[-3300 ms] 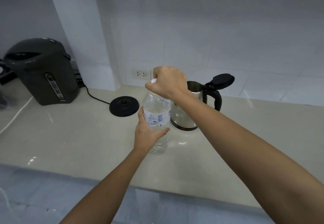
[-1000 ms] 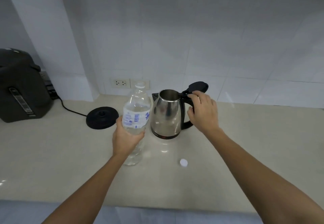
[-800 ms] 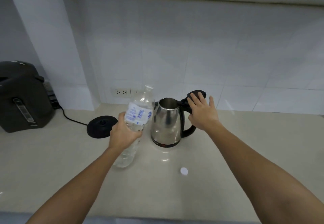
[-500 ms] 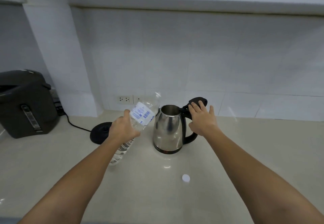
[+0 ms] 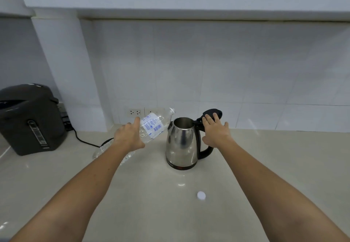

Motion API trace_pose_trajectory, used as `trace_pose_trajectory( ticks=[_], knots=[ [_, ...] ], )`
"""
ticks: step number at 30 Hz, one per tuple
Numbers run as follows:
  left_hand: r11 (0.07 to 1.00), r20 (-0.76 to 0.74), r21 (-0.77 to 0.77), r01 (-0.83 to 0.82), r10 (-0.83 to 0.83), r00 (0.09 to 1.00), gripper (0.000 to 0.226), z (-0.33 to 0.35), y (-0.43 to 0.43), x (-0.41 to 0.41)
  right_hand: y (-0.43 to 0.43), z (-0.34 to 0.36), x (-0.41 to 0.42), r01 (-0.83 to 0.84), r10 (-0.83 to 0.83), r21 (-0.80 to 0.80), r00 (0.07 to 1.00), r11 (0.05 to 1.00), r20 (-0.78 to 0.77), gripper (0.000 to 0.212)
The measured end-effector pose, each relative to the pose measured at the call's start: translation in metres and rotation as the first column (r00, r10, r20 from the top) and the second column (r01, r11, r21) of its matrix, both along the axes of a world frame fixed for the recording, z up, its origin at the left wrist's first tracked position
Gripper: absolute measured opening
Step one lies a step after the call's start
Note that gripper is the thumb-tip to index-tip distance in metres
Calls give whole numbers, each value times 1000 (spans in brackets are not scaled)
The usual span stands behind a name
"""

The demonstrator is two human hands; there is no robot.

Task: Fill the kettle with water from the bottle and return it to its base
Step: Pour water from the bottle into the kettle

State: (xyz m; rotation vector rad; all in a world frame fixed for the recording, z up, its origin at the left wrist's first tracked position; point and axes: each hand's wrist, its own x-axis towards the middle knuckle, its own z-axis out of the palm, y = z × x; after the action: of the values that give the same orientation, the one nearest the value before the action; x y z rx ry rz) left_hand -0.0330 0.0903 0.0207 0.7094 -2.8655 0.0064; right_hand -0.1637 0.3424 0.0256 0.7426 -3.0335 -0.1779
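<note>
A steel kettle (image 5: 181,143) stands on the beige counter (image 5: 274,166) with its black lid (image 5: 212,113) swung up and its mouth uncovered. My left hand (image 5: 128,137) grips a clear water bottle (image 5: 154,126) with a blue-printed label; the bottle is tilted, its uncapped neck just left of the kettle's rim. My right hand (image 5: 215,131) rests flat, fingers spread, against the raised lid and the top of the handle. The bottle's white cap (image 5: 201,195) lies on the counter in front of the kettle. The black kettle base (image 5: 107,142) is mostly hidden behind my left hand.
A dark electric water dispenser (image 5: 31,118) stands at the far left by the pillar. A black cord (image 5: 83,141) runs along the counter from it towards the base. Wall sockets (image 5: 135,112) sit in the tiled backsplash behind the bottle. White cabinets hang overhead.
My left hand has lifted the uncapped bottle and tilted its neck over towards the kettle's mouth. My right hand moved from the handle up onto the raised lid. The cap lies on the counter.
</note>
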Motion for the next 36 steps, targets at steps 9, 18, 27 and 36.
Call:
trace_pose_trajectory(
  ticks=[9, 18, 27, 36],
  knots=[
    [990, 55, -140, 18, -11, 998, 76, 11, -2, -2, 1, 2, -2, 4, -5, 32, 1000, 999, 26, 75],
    [984, 81, -176, 29, -15, 997, 73, 17, 1, -2, 1, 1, -3, 10, -11, 17, 999, 1000, 34, 76],
    [977, 94, -211, 35, -15, 995, 80, 19, 2, -5, 1, 0, -4, 6, -6, 22, 1000, 1000, 24, 78],
    [975, 109, -219, 43, -19, 994, 80, 19, 3, -7, 1, 0, -4, 5, -5, 10, 1000, 1000, 25, 77]
  ],
)
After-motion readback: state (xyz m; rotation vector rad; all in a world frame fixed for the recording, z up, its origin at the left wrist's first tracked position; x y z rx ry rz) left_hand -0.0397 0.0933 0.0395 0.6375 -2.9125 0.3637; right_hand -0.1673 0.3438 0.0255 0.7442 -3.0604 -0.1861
